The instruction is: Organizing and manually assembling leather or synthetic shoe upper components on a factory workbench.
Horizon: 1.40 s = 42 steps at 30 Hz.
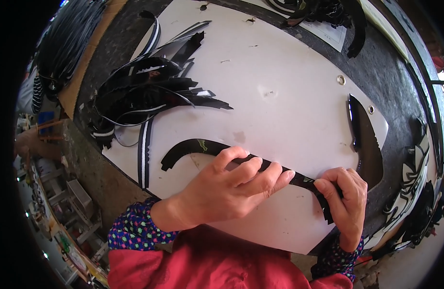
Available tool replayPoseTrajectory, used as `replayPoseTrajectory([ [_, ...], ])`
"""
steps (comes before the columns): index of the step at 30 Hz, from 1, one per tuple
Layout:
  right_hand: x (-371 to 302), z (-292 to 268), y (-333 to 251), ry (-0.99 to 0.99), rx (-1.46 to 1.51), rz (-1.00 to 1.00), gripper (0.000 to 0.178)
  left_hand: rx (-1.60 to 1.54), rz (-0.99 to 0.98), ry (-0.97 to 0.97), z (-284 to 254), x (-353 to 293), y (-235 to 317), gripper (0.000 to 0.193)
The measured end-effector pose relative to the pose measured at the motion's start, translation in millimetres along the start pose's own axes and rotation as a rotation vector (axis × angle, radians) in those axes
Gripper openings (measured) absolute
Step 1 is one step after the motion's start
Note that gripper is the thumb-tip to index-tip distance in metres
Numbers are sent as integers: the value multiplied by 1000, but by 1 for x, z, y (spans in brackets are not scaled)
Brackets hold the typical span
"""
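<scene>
A curved black strip (187, 147) with a notched end and small greenish marks lies across the white board (275, 120) in front of me. My left hand (229, 188) is closed over its middle, with curled fingers pressed along the upper edge. Near the strip's right end, my right hand (345, 200) grips it between thumb and bent fingers. The part beneath my hands is hidden. Left of the strip, a heap of glossy black pieces (145, 89) lies tangled, and a black strip with a white stripe (145, 151) hangs down from it.
A dark curved piece (369, 139) lies at the board's right edge, near two metal eyelets. Black pieces (323, 12) rest on paper at the top. More black strips (70, 43) hang at the far left, and a cluttered shelf (63, 202) stands below them.
</scene>
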State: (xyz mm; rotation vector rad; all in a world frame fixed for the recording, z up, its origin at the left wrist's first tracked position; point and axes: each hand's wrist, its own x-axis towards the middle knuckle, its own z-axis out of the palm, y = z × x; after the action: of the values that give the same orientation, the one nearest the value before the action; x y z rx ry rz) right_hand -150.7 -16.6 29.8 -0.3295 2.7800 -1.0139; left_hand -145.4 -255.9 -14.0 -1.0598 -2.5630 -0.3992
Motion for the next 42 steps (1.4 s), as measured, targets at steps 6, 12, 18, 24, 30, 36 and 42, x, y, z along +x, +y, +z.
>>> replayPoseTrajectory([
  [6, 0, 1, -1, 15, -32, -14, 14, 1, 4, 11, 2, 0, 1, 30],
  [12, -2, -11, 2, -81, 87, 17, 13, 8, 0, 18, 2, -1, 1, 30],
  [18, -2, -2, 0, -13, 49, 15, 13, 20, 13, 5, 1, 0, 0, 31],
  [24, -2, -2, -2, -20, 17, 21, 13, 7, 10, 4, 1, 0, 0, 31],
  [30, -2, -1, -2, -10, 10, 22, 14, 7, 9, 7, 2, 0, 0, 30],
  [36, -1, -1, -3, -13, -4, 27, 14, 8, 10, 1, 1, -1, 0, 29],
  [42, 0, -1, -3, -18, -21, 28, 14, 4, 6, 12, 2, 0, 0, 28],
])
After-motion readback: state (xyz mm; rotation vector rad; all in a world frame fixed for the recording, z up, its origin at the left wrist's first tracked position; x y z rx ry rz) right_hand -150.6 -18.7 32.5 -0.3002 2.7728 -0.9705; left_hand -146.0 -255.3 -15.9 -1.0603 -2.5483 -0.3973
